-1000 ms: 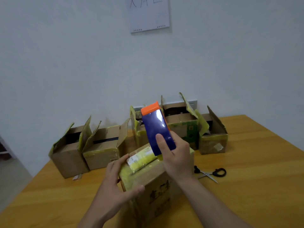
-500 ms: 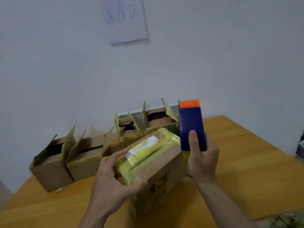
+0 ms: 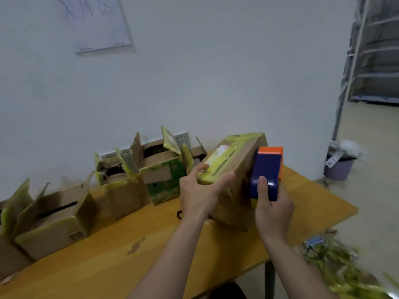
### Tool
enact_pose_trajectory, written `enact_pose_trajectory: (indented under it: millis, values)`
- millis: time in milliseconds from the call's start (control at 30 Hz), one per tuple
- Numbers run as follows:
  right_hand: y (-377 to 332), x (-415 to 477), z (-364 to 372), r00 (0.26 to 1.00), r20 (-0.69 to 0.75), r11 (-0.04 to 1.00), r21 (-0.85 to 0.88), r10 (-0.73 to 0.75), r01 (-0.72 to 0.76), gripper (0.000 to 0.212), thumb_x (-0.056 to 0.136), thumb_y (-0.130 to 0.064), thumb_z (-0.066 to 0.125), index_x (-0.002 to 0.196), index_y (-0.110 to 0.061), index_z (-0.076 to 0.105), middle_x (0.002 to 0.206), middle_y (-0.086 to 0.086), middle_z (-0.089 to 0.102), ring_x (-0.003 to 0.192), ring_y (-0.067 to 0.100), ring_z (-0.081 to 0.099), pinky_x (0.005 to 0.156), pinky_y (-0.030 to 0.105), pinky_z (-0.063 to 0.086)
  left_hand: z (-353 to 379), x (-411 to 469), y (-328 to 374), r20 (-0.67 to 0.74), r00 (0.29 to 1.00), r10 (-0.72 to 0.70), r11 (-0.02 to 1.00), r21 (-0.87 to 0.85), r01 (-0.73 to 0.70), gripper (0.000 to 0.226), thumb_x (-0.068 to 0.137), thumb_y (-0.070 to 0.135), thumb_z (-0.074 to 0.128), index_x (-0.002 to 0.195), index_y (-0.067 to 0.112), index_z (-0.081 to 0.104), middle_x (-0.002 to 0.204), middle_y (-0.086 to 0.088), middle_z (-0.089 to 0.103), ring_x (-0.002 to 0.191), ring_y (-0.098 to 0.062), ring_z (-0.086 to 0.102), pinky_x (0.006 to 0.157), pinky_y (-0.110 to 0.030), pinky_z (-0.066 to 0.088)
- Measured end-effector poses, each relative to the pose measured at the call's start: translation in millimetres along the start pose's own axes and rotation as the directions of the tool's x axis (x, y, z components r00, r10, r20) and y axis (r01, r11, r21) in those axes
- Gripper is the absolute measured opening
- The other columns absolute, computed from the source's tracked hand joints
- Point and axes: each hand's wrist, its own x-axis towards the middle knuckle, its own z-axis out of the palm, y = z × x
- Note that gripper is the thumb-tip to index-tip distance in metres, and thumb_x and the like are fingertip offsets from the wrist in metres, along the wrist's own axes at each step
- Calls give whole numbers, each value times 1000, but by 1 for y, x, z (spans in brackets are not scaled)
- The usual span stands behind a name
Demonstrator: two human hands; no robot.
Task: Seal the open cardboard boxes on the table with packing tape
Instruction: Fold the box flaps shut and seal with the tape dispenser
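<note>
A closed cardboard box [image 3: 241,160] with yellow tape and a white label on top is tilted over the right part of the wooden table [image 3: 121,242]. My left hand [image 3: 200,190] grips its near top edge. My right hand [image 3: 273,208] holds a blue tape dispenser [image 3: 266,169] with an orange cap against the box's right side. Several open boxes line the wall: one at the far left [image 3: 54,221], one in the middle [image 3: 121,186], and one with a green printed side [image 3: 164,169].
A black scissors handle [image 3: 179,214] peeks out beside my left wrist. A paper sheet [image 3: 95,24] hangs on the wall. Off the table's right edge stand a bin [image 3: 339,167] and metal shelving [image 3: 375,50]. Yellow tape scraps [image 3: 341,266] lie on the floor.
The view has swung right. Both hands have carried the taped box rightward and tilted it; the dispenser has gone from above the box's top to its right side.
</note>
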Motion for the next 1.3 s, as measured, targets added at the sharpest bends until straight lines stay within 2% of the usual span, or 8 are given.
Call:
enact_pose_trajectory:
  millis: [133, 267, 400, 533, 733, 967, 1133, 1300]
  values:
    - [24, 6, -14, 996, -56, 991, -110, 74, -80, 40, 95, -55, 50, 99, -19, 65, 83, -5, 67, 69, 5, 60, 58, 19, 40, 35, 2, 4, 120, 992, -39, 987, 157, 20, 97, 50, 100, 63, 132, 49, 55, 133, 6, 44, 119, -20, 53, 96, -42, 55]
    - [43, 19, -19, 988, -116, 982, -147, 101, -118, 31, 100, -50, 51, 99, -22, 64, 82, -8, 66, 71, 7, 61, 58, 26, 40, 41, 5, 8, 337, 941, -8, 916, 381, -129, 109, 57, 104, 48, 150, 49, 39, 151, 0, 30, 141, -33, 39, 110, -50, 46]
    - [60, 42, -15, 984, -126, 982, -126, 124, -139, 34, 99, -51, 50, 100, -21, 66, 82, -9, 66, 74, 5, 62, 59, 25, 42, 43, 22, 12, 433, 869, 238, 524, 696, -490, 86, 85, 72, 60, 157, 33, 33, 167, -6, 15, 154, -33, 18, 123, -52, 27]
    - [85, 66, -2, 982, -146, 982, -123, 123, -141, 40, 98, -51, 51, 105, -15, 67, 87, -2, 68, 76, 6, 62, 59, 21, 40, 59, 51, 13, 517, 773, 369, 335, 701, -629, 65, 98, 58, 57, 152, 26, 41, 150, 0, 48, 136, -24, 46, 109, -40, 38]
    - [108, 87, 18, 963, -234, 985, -76, 136, -158, 34, 99, -48, 54, 94, -15, 60, 80, 1, 65, 69, 16, 61, 55, 18, 40, 86, 96, 18, 504, 784, 363, 230, 767, -599, 59, 96, 70, 49, 137, 29, 57, 118, 3, 64, 103, -21, 63, 76, -37, 51]
    - [117, 88, 50, 963, -238, 992, 46, 128, -120, 41, 96, -54, 52, 108, -16, 61, 96, 1, 68, 78, 6, 63, 62, 10, 46, 124, 148, 19, 477, 784, 397, 70, 836, -544, 57, 93, 77, 44, 95, 23, 64, 77, 4, 61, 71, -20, 56, 67, -36, 39]
    - [132, 63, 74, 971, -183, 987, 70, 152, -141, 17, 98, -52, 55, 102, -35, 56, 91, -2, 68, 74, 10, 64, 61, 26, 53, 140, 177, 15, 450, 796, 405, 61, 855, -515, 54, 97, 73, 42, 100, 23, 62, 79, 1, 61, 75, -23, 59, 78, -40, 37]
    - [139, 62, 77, 994, -87, 997, -16, 70, -71, 16, 99, -47, 56, 101, -31, 57, 89, -6, 66, 73, 10, 63, 59, 25, 51, 141, 208, 7, 384, 842, 379, 161, 869, -468, 53, 101, 66, 42, 114, 20, 64, 103, -6, 69, 99, -29, 64, 92, -44, 41]
